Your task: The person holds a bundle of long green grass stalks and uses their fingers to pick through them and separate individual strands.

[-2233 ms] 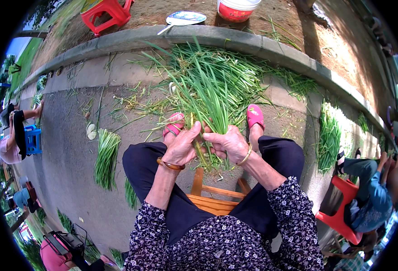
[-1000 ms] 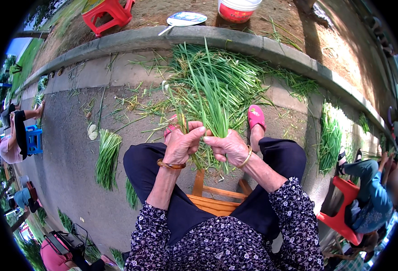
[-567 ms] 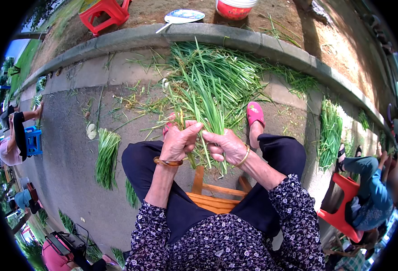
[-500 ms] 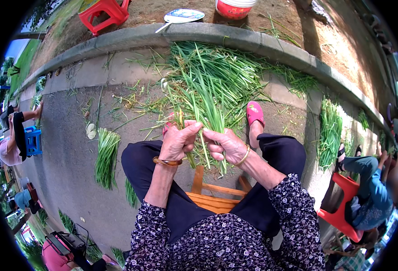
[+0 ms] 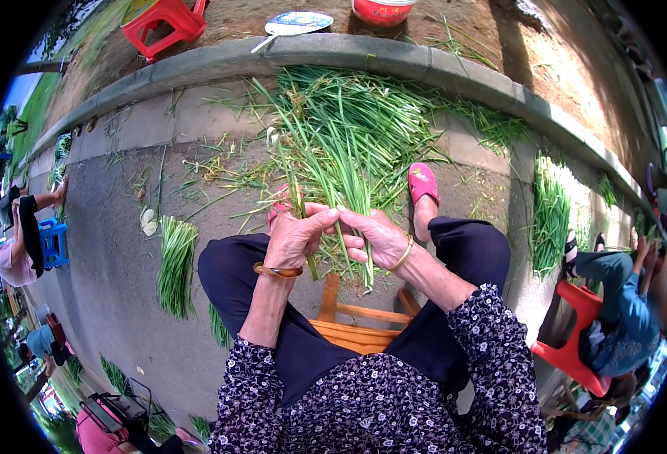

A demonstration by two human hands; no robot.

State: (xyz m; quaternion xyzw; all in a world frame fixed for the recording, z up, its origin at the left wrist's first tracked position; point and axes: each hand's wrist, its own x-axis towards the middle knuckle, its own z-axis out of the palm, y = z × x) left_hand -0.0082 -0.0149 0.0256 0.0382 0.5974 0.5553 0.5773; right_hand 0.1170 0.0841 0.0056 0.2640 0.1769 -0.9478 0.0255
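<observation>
My left hand [image 5: 297, 239] is closed on a thin clump of yellowish, withered chive stalks [image 5: 296, 198]. My right hand [image 5: 379, 239] grips a bunch of green chives [image 5: 351, 175], whose pale ends poke out below the fingers. Thumbs and fingertips of both hands meet between the two bunches, pinching at a stalk; the exact grip is partly hidden. Beyond the hands lies a large loose heap of chives [image 5: 383, 106] on the pavement, up against the kerb. My hands are above my spread knees, in front of a low wooden stool [image 5: 358, 333].
Sorted chive bundles lie left [image 5: 176, 265] and right [image 5: 551, 216]. Past the kerb [image 5: 318, 53] are a red stool [image 5: 163, 29], a hand fan [image 5: 298, 23] and a red-and-white bucket [image 5: 383, 10]. A person on a red chair [image 5: 579, 333] sits at right; others sit at left.
My hands have drawn slightly closer together, with the fingertips now touching. The bunches have shifted a little with them. The whole view has moved slightly.
</observation>
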